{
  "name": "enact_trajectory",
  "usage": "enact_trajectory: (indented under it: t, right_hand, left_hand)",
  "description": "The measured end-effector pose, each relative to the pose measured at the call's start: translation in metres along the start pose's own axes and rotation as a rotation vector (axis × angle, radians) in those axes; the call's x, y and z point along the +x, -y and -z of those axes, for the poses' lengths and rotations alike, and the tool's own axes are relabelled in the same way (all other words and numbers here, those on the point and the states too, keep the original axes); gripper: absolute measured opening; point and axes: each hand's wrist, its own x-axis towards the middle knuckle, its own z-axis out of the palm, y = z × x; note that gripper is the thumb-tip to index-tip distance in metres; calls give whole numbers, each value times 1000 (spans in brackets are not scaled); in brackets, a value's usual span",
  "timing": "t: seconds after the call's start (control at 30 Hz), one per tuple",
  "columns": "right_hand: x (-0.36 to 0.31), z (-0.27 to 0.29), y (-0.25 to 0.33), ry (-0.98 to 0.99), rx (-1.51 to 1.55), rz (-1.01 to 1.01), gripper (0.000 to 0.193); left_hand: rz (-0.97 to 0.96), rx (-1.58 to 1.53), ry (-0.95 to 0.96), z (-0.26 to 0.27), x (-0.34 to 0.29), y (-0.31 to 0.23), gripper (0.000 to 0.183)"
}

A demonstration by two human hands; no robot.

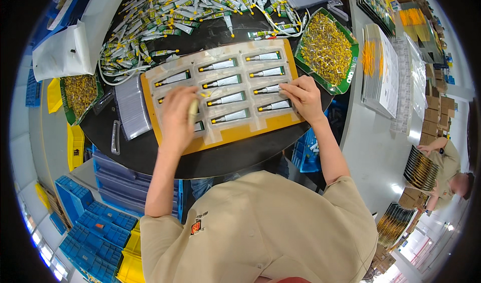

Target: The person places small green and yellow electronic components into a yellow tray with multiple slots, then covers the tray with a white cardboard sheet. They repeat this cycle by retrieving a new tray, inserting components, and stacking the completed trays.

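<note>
On the round black table lies a yellow board (228,138) bearing a clear plastic blister tray (193,85). Small white-and-green tubes with yellow caps, such as this one (224,81), rest in its compartments in three columns. Over the left column, my left hand (179,113) is smeared by motion, its fingers bent downward. It covers part of the tubes there, and a pale yellowish patch shows at its fingers. At the right column, my right hand (304,98) pinches the green end of a tube (267,89) lying in its compartment.
Loose tubes (165,17) are heaped at the far side. Green-edged boxes of small yellow-topped pieces stand right (328,50) and left (80,95). Clear plastic sheets (133,107) are stacked left, near a utility knife (115,137). Another person (448,167) handles cards at far right.
</note>
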Motion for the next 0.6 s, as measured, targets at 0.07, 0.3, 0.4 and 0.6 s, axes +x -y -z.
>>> enact_trajectory:
  t: [0.07, 0.3, 0.4, 0.6]
  right_hand:
    - [-5, 2, 2, 39, -45, -20, 18]
    - [-35, 14, 13, 21, 29, -37, 20]
    - [-38, 14, 22, 1, -1, -28, 20]
    - [2, -30, 51, -80, 137, 104, 20]
  left_hand:
    - [-51, 48, 133, -15, -10, -19, 14]
    - [-110, 203, 237, -37, -18, -29, 16]
    - [-100, 166, 245, -36, -10, -21, 17]
    - [-43, 53, 118, -26, -8, -16, 14]
